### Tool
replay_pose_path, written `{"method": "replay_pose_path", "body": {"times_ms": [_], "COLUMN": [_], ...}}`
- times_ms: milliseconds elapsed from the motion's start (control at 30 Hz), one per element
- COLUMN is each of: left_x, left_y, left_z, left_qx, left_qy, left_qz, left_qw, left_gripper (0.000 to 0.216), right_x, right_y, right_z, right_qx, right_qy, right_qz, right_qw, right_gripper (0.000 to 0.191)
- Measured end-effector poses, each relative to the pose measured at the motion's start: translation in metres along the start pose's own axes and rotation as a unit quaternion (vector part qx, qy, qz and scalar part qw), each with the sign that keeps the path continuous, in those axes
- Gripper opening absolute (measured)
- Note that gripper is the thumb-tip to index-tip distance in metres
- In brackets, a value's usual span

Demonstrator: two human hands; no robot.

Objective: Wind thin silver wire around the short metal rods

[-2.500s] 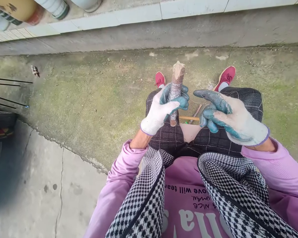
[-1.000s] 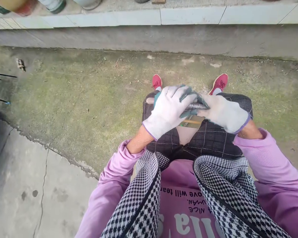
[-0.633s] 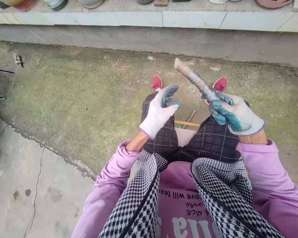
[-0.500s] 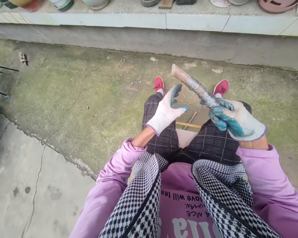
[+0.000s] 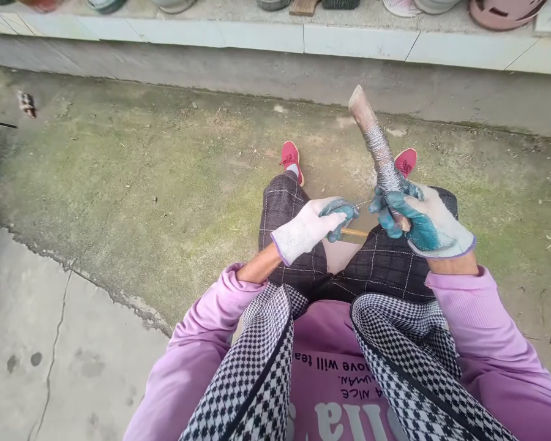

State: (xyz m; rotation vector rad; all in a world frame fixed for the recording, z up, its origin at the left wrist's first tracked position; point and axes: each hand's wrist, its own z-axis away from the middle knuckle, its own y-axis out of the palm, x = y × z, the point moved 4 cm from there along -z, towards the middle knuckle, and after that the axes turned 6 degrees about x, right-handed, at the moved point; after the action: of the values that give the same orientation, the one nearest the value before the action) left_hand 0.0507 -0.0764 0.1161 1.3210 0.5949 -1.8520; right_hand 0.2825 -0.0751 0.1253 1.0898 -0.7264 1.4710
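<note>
My right hand [image 5: 416, 214], in a white glove with a blue-green palm, grips a wooden stick [image 5: 362, 110] near its lower end. Thin silvery wire [image 5: 380, 150] is wound in many turns round the middle of the stick, which points up and slightly left. My left hand [image 5: 333, 217], gloved the same way, is closed with its fingertips pinched together. A fine strand runs from those fingertips toward the stick. A small gap separates the two hands, which hover above my lap.
Below my hands a yellowish bar [image 5: 354, 232] lies between my knees. Across the ground stands a low ledge [image 5: 257, 35] with tiles, bearing pots, a pink basket [image 5: 505, 13] and a brush [image 5: 340, 3]. Mossy ground [image 5: 119, 177] meets cracked concrete [image 5: 101, 343] at left.
My left hand has gone from spread fingers to a pinch on the wire's strand, nearer the stick. My right hand has tilted the stick more upright.
</note>
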Motion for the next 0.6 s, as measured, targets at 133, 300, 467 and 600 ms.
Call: {"method": "replay_pose_path", "body": {"times_ms": [133,300,467,600], "left_x": [-0.011,-0.007,0.006,0.003], "left_y": [-0.003,-0.010,-0.022,-0.030], "left_z": [0.007,0.005,0.000,0.002], "left_qx": [0.004,-0.004,-0.046,-0.049], "left_qy": [-0.009,-0.032,-0.054,-0.031], "left_qz": [-0.027,-0.041,-0.024,-0.079], "left_qw": [1.000,0.999,0.997,0.995], "left_gripper": [0.018,0.028,0.029,0.019], "right_x": [-0.004,-0.005,0.002,0.009], "right_y": [-0.009,-0.019,-0.028,-0.036], "right_z": [-0.003,-0.002,-0.001,0.000], "right_qx": [-0.031,-0.054,-0.080,-0.109], "right_qy": [0.022,-0.025,-0.038,-0.053], "right_qz": [-0.040,-0.039,-0.033,-0.021], "right_qw": [0.998,0.997,0.995,0.992], "right_gripper": [0.063,0.063,0.058,0.060]}}
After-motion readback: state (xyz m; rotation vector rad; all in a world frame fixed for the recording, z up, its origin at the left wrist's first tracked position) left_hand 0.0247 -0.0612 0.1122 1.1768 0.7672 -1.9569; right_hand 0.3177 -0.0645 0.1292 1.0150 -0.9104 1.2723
